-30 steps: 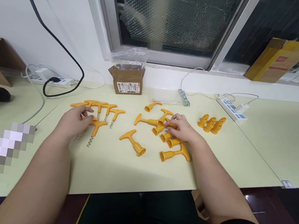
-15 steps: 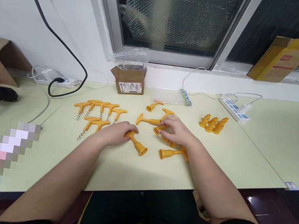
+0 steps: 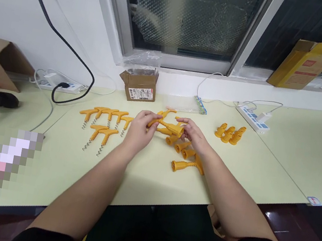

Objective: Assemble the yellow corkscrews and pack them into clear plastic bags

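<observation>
My left hand point(image 3: 141, 128) pinches the T-shaped handle of a yellow plastic corkscrew point(image 3: 170, 127), raised over the table with its bell-shaped end pointing right. At that bell end, my right hand point(image 3: 194, 137) has its fingers curled around the rim; its exact contact is partly hidden. Beneath and in front lie more yellow corkscrews with bell covers, one of them point(image 3: 182, 165) nearest me. To the left are several corkscrews without covers point(image 3: 104, 137), their metal spirals bare. Several loose yellow bell covers point(image 3: 227, 134) stand grouped on the right.
Behind the work sits a small open cardboard box point(image 3: 141, 92) beside a clear plastic bag point(image 3: 182, 102). Power strips point(image 3: 253, 118) and cables lie along the wall. A black cable point(image 3: 51, 26) hangs at left, and a yellow carton point(image 3: 309, 65) leans on the window.
My left hand has lifted the corkscrew and carried it up and right to my right hand. The right hand has moved off the covers on the table to this corkscrew's bell end.
</observation>
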Demonstrator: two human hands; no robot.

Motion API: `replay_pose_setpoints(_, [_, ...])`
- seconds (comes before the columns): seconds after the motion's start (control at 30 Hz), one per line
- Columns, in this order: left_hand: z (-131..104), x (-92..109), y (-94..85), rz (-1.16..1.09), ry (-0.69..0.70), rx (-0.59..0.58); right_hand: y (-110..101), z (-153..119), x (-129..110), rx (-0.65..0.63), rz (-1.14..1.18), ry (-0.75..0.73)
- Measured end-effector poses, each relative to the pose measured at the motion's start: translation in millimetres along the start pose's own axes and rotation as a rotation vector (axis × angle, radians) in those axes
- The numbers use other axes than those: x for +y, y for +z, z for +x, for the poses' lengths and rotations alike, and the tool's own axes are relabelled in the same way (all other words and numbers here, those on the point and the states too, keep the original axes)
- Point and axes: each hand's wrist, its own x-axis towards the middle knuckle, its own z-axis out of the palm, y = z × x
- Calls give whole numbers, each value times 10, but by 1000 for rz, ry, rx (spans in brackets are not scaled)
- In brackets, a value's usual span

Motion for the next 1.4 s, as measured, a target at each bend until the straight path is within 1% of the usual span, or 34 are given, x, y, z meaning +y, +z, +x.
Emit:
replay_pose_setpoints(0.07, [-75,1,134,33,53,56,33,-5,-38,-9,115,147])
replay_pose_setpoints(0.13, [-128,-13,193,46,67,47,53,-3,-69,4,112,247])
replay_pose_setpoints(0.2, [-151,-37,183,58,80,25,53,3,-83,26,109,312])
replay_pose_setpoints(0.27, [-151,-67,130,68,130,3,39,7,-81,29,183,384])
replay_pose_setpoints(0.33, [-144,-96,71,35,191,-36,21,4,-70,-1,280,449])
replay_pose_setpoints(0.4, [-142,-114,35,-47,185,-96,6,-5,-56,-49,333,463])
replay_pose_setpoints(0.43, [-145,-117,30,-99,143,-123,-1,-10,-47,-72,326,443])
replay_pose_setpoints(0.5, [-151,-114,49,-225,-8,-155,-11,-18,-23,-103,222,343])
replay_pose_setpoints(0.53, [-152,-110,69,-301,-104,-168,-16,-19,-8,-104,126,265])
replay_pose_setpoints(0.6, [-141,-108,113,-469,-304,-184,-25,-16,24,-79,-120,61])
replay_pose_setpoints(0.63, [-128,-112,130,-556,-401,-168,-28,-11,41,-57,-240,-53])
replay_pose_setpoints(0.67, [-109,-121,138,-646,-494,-125,-32,-5,54,-33,-339,-161])
replay_pose_setpoints(0.73, [-59,-150,122,-809,-652,1,-43,7,70,9,-463,-326])
replay_pose_setpoints(0.8, [-1,-191,53,-916,-739,98,-74,14,65,51,-515,-387])
replay_pose_setpoints(0.87, [54,-235,-59,-930,-747,119,-143,10,45,114,-576,-357])
replay_pose_setpoints(1.0, [107,-325,-364,-832,-685,126,-391,-20,22,296,-791,-140])
replay_pose_setpoints(1.07, [102,-367,-546,-691,-633,118,-535,-34,35,393,-867,-25])
replay_pose_setpoints(1.13, [86,-407,-741,-503,-625,78,-661,-44,55,486,-921,60])
replay_pose_setpoints(1.23, [59,-465,-1014,-122,-751,-112,-802,-54,79,607,-970,164])
replay_pose_setpoints(1.3, [44,-506,-1143,91,-817,-266,-868,-61,89,659,-974,230])
replay_pose_setpoints(1.33, [38,-527,-1185,155,-838,-335,-897,-64,97,676,-974,259])
replay_pose_setpoints(1.4, [27,-568,-1224,203,-841,-369,-950,-69,120,694,-983,312])
